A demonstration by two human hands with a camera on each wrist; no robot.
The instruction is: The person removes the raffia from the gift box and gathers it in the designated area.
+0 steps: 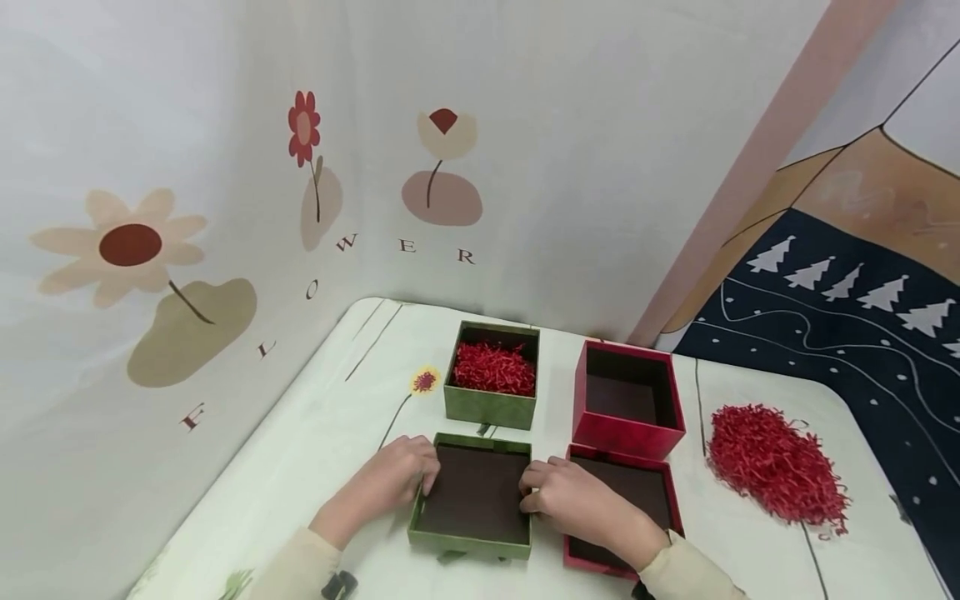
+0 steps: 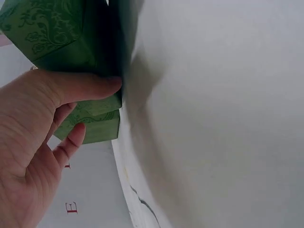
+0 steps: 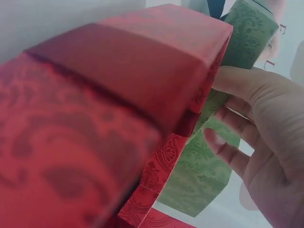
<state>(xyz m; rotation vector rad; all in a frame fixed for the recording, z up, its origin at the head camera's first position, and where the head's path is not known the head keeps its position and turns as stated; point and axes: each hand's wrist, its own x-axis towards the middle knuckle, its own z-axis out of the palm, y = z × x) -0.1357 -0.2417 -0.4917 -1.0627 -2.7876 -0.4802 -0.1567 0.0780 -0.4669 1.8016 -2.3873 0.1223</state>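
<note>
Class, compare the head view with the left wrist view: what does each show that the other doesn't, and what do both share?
Only the head view shows the right hand and the loose pile of red shreds. Only the left wrist view clearly shows scrollwork on the green boxes. Both share the left hand, those boxes and wall lettering.

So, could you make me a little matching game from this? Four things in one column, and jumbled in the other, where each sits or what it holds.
Things
1. green lid
2. green box
3. red box
4. loose heap of red shreds

Places and states
A. just behind the red lid
B. farthest to the right of the four
C. between the left hand and the right hand
D. holds red filling

Right pairs: 1-C, 2-D, 3-A, 4-B
</note>
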